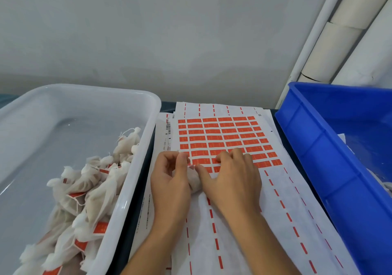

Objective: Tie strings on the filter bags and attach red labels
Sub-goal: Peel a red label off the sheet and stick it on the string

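While left hand [169, 181] grips filter bag [194, 182], neck pointing away, right hand [231, 181] pinches label sheet [224, 139].

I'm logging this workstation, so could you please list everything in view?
white tub: one, white, left.
filter bags: a heap, too many to count, white with red labels, in that tub.
label sheet: top one of a stack, white with red labels, centre.
blue bin: one, right.
pipes: several, white, upper right.
filter bag: one, white, between the hands.
left hand: grips that bag.
right hand: fingertips on the labels.
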A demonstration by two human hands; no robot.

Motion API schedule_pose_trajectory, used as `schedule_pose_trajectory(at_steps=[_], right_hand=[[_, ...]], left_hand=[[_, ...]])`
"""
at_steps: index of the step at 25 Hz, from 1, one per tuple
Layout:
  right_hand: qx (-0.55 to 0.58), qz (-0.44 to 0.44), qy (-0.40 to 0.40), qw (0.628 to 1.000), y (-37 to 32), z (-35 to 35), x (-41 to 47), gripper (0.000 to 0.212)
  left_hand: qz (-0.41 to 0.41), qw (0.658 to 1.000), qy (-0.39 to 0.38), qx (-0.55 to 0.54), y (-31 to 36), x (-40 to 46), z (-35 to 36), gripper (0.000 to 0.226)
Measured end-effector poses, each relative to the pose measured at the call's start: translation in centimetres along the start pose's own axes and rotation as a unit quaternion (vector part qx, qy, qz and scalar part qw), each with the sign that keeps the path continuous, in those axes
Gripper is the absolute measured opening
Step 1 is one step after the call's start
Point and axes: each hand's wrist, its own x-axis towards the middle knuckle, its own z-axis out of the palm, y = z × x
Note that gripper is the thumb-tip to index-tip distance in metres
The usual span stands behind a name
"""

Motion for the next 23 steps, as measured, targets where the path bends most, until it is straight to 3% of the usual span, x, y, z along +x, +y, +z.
schedule_pose_trajectory(at_steps=[5, 15, 23], right_hand=[[0.005, 0.004, 0.022, 1.000, -0.1, 0.8, 0.0, 0.073], [0.105, 0.010, 0.023, 0.994, 0.1, 0.2, -0.4, 0.062], [0.051, 0.001, 0.001, 0.999, 0.0, 0.5, -1.8, 0.071]], left_hand=[[0.000, 1.000, 0.029, -0.004, -0.2, -0.1, 0.2, 0.009], [0.002, 0.999, -0.027, 0.024, 0.1, 0.0, 0.3, 0.010], [-0.051, 0.996, -0.050, 0.060, 0.0, 0.5, -0.2, 0.012]])
